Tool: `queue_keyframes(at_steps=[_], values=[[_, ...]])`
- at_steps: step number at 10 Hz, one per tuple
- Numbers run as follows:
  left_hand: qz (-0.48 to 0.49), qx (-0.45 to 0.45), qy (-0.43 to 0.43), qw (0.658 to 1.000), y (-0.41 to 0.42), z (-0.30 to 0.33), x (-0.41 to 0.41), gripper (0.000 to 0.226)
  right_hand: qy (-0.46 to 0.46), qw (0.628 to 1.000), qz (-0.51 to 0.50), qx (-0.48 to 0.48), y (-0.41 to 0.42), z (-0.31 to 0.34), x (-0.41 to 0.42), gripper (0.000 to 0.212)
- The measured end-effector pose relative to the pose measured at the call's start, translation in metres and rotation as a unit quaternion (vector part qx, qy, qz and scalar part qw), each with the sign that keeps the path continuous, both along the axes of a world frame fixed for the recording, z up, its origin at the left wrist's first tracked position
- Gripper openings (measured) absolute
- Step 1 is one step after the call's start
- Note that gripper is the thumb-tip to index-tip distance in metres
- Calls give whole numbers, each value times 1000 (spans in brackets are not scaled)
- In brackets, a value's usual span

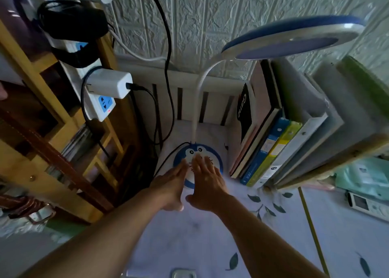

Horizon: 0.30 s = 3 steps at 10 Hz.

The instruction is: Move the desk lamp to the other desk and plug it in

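Ahead of where I'm reaching I see a wall [210, 25] clad in white embossed brick-pattern panels. Below it runs a white slatted rail [189, 100]. The desk [273, 246] carries a pale cloth printed with dark leaves. A wooden shelf unit [52, 130] stands off to the left, and a row of books [273, 140] leans to the right. The light is dim, bluish daylight.

Left hand [171, 185], right hand [207, 183] outstretched, flat.
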State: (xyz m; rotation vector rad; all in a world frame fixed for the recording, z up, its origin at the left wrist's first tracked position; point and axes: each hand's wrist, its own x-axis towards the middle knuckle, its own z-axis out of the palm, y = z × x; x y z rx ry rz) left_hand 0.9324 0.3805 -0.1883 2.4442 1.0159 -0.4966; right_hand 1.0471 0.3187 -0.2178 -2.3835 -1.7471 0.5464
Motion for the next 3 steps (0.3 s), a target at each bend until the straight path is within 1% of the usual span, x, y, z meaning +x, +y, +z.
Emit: queue_keyframes(at_steps=[1, 2, 3], values=[[-6, 11, 23, 1000, 4, 1, 1, 111, 12, 999, 4, -34, 4, 7, 4, 106], [-13, 17, 44, 999, 6, 8, 2, 110, 88, 994, -15, -65, 7, 22, 12, 106], [-15, 31, 52, 998, 8, 12, -1, 110, 130, 988, -59, -54, 1, 27, 14, 108]])
